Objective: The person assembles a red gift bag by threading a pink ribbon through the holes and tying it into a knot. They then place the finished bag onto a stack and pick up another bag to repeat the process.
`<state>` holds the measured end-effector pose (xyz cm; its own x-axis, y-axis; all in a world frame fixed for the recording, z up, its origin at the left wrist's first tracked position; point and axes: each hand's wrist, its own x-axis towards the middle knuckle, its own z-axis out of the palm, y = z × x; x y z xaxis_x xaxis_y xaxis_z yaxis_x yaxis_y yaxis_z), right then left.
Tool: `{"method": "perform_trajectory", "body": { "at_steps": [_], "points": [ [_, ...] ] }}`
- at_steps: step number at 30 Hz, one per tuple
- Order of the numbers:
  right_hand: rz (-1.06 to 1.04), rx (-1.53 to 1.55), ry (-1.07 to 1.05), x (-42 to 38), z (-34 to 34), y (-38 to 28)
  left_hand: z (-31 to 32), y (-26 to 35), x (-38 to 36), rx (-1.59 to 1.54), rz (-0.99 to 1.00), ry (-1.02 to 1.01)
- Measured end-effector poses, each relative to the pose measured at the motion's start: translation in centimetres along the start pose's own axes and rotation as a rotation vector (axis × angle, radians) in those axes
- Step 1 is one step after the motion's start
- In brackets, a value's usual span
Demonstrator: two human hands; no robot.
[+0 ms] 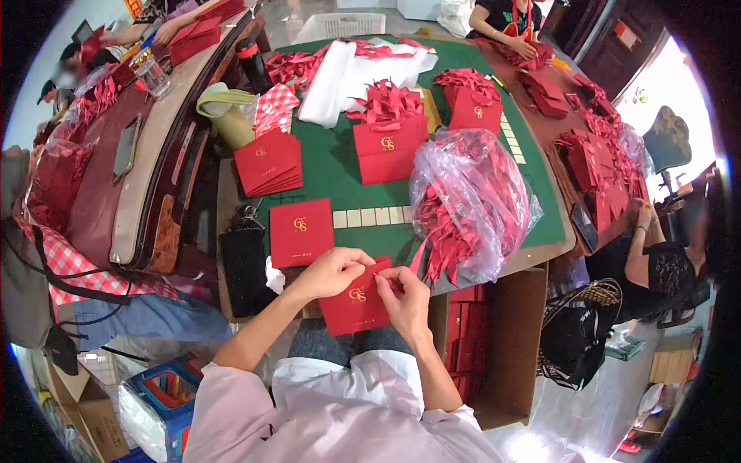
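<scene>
Over my lap, at the near edge of the table, a red paper gift bag [353, 307] with a gold logo hangs between my hands. My left hand [337, 272] has its fingers closed at the bag's top edge. With thumb and finger pinched, my right hand [404, 299] grips the top right edge; whether a ribbon is in the pinch is too small to tell. Just beyond my left hand lies another flat red bag [301, 231]. Right of it, a clear plastic sack [472, 204] full of red ribbons sits by the table edge.
The green tabletop [324, 174] carries a fanned stack of red bags [268, 162], a bag pile with ribbon handles [390, 150], white plastic sheeting [347, 73] and a row of pale cards [373, 217]. A black bottle [253, 63] stands behind. Other people work at tables on both sides.
</scene>
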<state>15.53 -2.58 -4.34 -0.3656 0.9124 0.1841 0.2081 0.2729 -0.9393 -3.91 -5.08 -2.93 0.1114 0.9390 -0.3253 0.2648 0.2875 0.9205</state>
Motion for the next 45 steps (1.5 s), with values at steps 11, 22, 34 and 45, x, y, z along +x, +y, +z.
{"method": "perform_trajectory", "body": {
  "at_steps": [11, 22, 34, 45],
  "points": [
    [-0.192, -0.315, -0.039, 0.2, 1.3, -0.2, 1.9, 1.2, -1.6, 0.28, 0.155, 0.335],
    [-0.06, -0.247, -0.07, 0.2, 1.9, -0.5, 3.1, 0.7, -2.0, 0.391, 0.187, 0.413],
    [-0.131, -0.197, -0.194, 1.9, -1.5, -1.8, 2.2, -0.3, -1.5, 0.213, 0.158, 0.391],
    [-0.102, -0.214, -0.753, 6.2, -2.7, 1.9, 4.3, -1.7, -2.4, 0.666, 0.573, 0.433]
  ]
}}
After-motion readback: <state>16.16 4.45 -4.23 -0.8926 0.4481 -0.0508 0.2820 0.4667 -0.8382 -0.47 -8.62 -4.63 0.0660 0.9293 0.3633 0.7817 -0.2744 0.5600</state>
